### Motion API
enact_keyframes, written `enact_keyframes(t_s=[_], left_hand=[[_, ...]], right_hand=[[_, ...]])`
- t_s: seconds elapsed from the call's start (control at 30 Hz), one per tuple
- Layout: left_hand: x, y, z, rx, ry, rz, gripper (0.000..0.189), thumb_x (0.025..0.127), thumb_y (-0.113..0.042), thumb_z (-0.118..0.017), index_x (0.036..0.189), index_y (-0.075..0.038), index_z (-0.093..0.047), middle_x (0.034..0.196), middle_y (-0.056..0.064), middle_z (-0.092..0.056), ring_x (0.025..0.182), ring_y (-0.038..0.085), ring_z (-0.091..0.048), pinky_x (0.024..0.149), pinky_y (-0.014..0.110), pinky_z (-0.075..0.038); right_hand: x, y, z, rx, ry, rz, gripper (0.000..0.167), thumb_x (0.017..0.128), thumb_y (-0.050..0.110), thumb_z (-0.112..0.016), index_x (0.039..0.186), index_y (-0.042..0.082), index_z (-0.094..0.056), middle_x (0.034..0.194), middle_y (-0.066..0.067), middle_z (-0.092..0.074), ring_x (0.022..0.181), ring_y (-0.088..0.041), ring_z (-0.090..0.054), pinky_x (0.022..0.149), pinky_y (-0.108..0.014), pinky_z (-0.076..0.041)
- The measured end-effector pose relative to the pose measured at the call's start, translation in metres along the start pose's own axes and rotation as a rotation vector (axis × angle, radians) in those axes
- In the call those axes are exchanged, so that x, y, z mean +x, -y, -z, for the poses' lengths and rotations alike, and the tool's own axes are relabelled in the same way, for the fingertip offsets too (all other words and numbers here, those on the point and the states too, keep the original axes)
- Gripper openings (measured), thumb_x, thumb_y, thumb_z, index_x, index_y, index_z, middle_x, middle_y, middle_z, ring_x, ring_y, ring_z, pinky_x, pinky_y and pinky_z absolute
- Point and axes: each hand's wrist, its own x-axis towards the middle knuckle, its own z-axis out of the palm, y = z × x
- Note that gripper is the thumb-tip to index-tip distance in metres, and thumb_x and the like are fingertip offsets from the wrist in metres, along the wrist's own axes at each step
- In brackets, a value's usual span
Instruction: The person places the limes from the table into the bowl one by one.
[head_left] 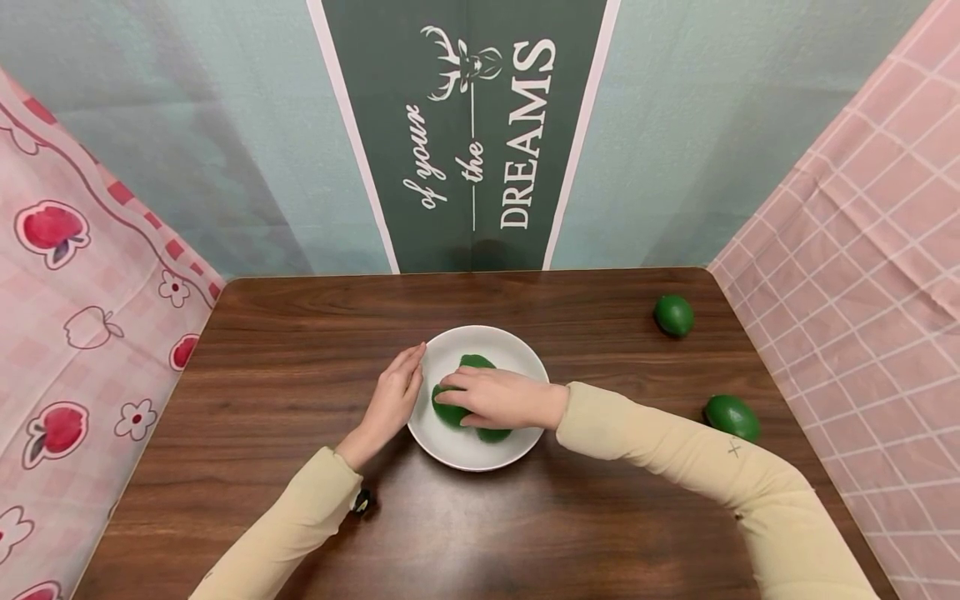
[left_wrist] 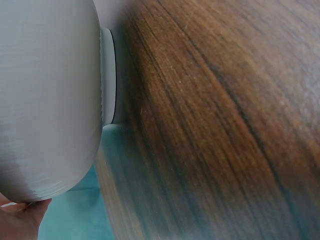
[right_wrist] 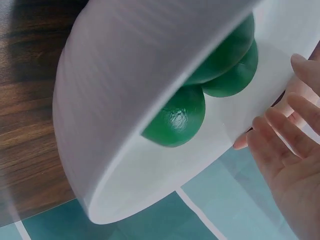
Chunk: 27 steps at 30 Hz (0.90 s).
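A white bowl (head_left: 480, 458) stands on the table, with three green limes (right_wrist: 177, 120) in it. My left hand (head_left: 390, 400) rests against the bowl's left rim, its fingers fairly straight along the outside. Above the limes reaches my right hand (head_left: 498, 398), partly covering them in the head view. In the right wrist view the right hand's fingers (right_wrist: 280, 137) are loosely spread and hold nothing, with the limes lying to one side of them. The bowl's wall fills much of the left wrist view, where a bit of a hand (left_wrist: 20, 220) shows at the lower corner.
Two more limes lie on the right of the table: one lime (head_left: 673, 316) toward the back corner, another lime (head_left: 732, 417) beside my right sleeve (head_left: 675, 450). A small dark object (head_left: 362, 502) is by my left cuff. Fabric hangings (head_left: 847, 208) border the wooden table (head_left: 300, 333).
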Motion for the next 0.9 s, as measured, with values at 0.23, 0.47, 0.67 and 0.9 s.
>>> enact_keyframes(t_s=[0.23,0.47,0.67,0.9], left_hand=[[-0.001,0.001,0.000,-0.002,-0.001,0.002,0.035,0.092,-0.001,-0.046,0.126,0.007,-0.050,0.125,0.019,-0.052,0.115,0.029,-0.050,0.095,0.039,-0.043],[0.000,0.000,0.000,-0.011,-0.012,-0.012,0.036,0.091,0.000,-0.047,0.127,0.005,-0.050,0.124,0.019,-0.053,0.114,0.029,-0.051,0.096,0.038,-0.042],[0.000,0.001,-0.001,-0.014,-0.020,-0.023,0.036,0.091,-0.001,-0.047,0.127,0.006,-0.050,0.124,0.019,-0.053,0.114,0.028,-0.051,0.096,0.037,-0.042],[0.000,0.002,-0.001,-0.005,-0.029,-0.031,0.036,0.091,0.001,-0.048,0.126,0.006,-0.050,0.123,0.019,-0.054,0.113,0.028,-0.052,0.096,0.038,-0.042]], right_hand=[[-0.006,-0.003,0.001,0.036,-0.019,-0.031,0.038,0.086,0.023,-0.064,0.119,0.008,-0.057,0.118,-0.004,-0.055,0.106,-0.018,-0.050,0.093,-0.025,-0.041],[-0.016,-0.009,0.004,0.056,-0.032,-0.056,0.034,0.087,0.020,-0.062,0.117,0.006,-0.058,0.113,-0.004,-0.056,0.106,-0.018,-0.051,0.095,-0.026,-0.041],[-0.027,-0.013,0.010,0.069,-0.038,-0.086,0.033,0.087,0.020,-0.062,0.116,0.005,-0.059,0.113,-0.004,-0.057,0.104,-0.019,-0.052,0.093,-0.026,-0.042],[-0.040,-0.018,0.014,0.069,-0.069,-0.135,0.033,0.085,0.019,-0.064,0.115,0.005,-0.059,0.113,-0.005,-0.059,0.107,-0.019,-0.052,0.093,-0.029,-0.043]])
